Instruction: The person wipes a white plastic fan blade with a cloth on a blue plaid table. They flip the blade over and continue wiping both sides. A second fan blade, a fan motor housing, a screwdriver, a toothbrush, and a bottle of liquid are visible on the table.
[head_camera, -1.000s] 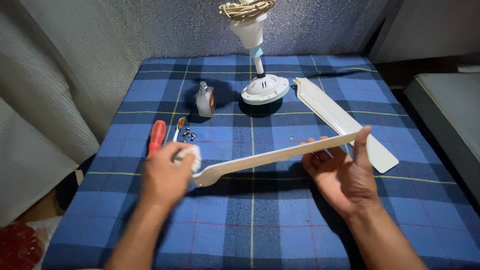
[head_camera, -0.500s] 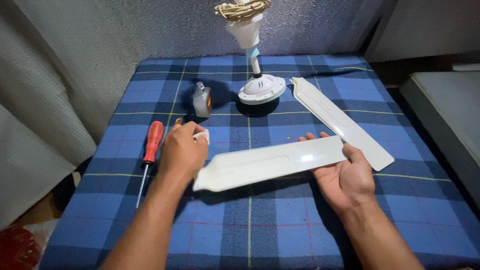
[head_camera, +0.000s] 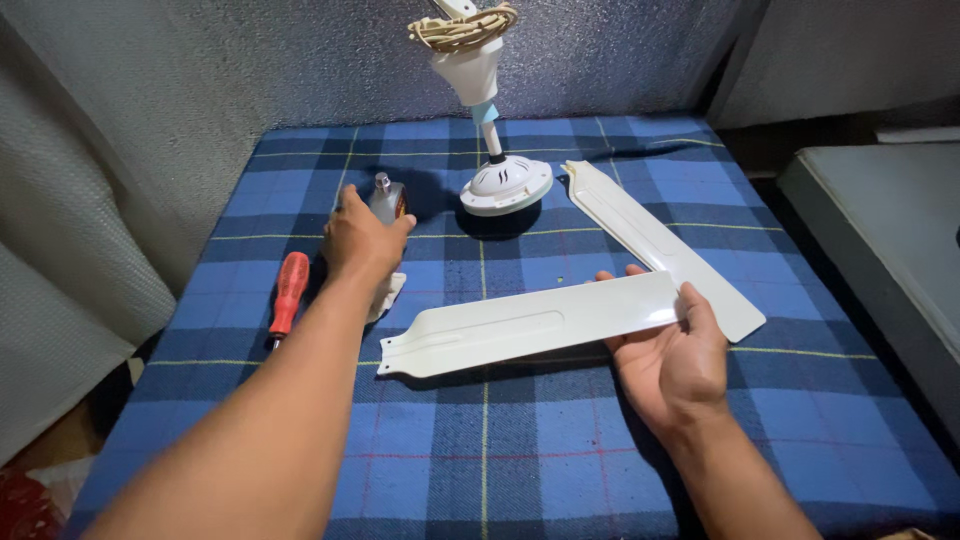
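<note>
Left hand (head_camera: 362, 243), forearm extended far and left, knuckles raised, fingers curled downward in a loose grasp; right hand (head_camera: 672, 358) held near and right, palm upturned, thumb pressed inward, fingers spread.

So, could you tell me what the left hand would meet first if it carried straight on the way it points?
The small bottle: the left hand reaches up the cloth with fingertips at or nearly on it, though contact is unclear.
</note>
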